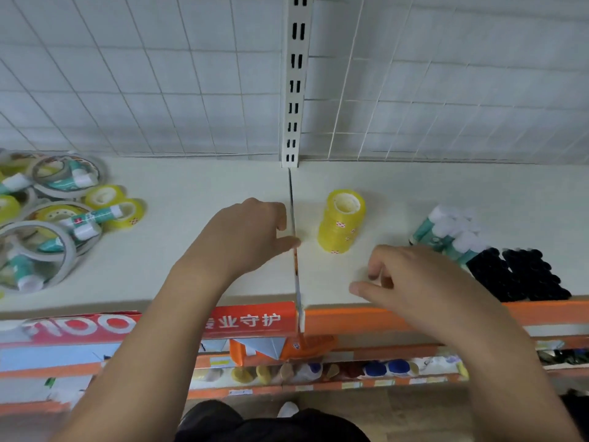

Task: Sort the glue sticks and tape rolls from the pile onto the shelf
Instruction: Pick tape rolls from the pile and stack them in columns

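Note:
A pile of tape rolls and glue sticks (pixel 54 215) lies at the left end of the white shelf (pixel 197 186). A stack of yellow tape rolls (pixel 341 225) stands upright right of the shelf seam. Teal glue sticks with white caps (pixel 446 229) stand grouped at the right. My left hand (pixel 251 232) hovers over the shelf just left of the seam, fingers loosely curled, holding nothing. My right hand (pixel 404 275) hangs over the front of the shelf, below the yellow stack, fingers loosely bent and empty.
A wire grid back panel (pixel 159 74) and a slotted white upright (pixel 294 81) rise behind the shelf. Black-capped items (pixel 516 274) stand in rows at the right front. An orange price rail (pixel 366 319) edges the shelf; lower shelves hold more goods.

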`<action>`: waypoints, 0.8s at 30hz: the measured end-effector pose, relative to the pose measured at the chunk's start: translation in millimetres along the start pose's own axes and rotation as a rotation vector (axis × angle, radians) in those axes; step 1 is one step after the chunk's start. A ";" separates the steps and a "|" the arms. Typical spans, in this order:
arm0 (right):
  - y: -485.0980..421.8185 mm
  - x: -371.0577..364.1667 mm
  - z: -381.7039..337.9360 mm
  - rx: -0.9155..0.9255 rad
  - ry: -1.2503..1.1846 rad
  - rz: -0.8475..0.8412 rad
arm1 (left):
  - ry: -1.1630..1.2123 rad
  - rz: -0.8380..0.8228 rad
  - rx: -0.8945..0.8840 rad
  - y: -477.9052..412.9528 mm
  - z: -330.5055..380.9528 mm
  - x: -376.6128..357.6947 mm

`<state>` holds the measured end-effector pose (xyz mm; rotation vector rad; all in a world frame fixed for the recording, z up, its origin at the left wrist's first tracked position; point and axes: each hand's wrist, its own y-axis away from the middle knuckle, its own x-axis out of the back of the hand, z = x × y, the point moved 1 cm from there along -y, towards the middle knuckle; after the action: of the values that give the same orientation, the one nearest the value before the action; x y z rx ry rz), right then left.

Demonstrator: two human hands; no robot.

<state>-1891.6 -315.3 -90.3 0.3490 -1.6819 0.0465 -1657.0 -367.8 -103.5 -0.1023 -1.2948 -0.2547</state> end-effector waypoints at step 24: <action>-102.8 -44.2 -331.3 0.393 -0.212 0.368 | -0.176 0.365 0.187 159.6 -246.5 74.1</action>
<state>-1542.4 -327.6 -102.5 0.3403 -1.9287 0.6382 -1368.6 -276.5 -88.8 -0.2018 -1.4414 0.1912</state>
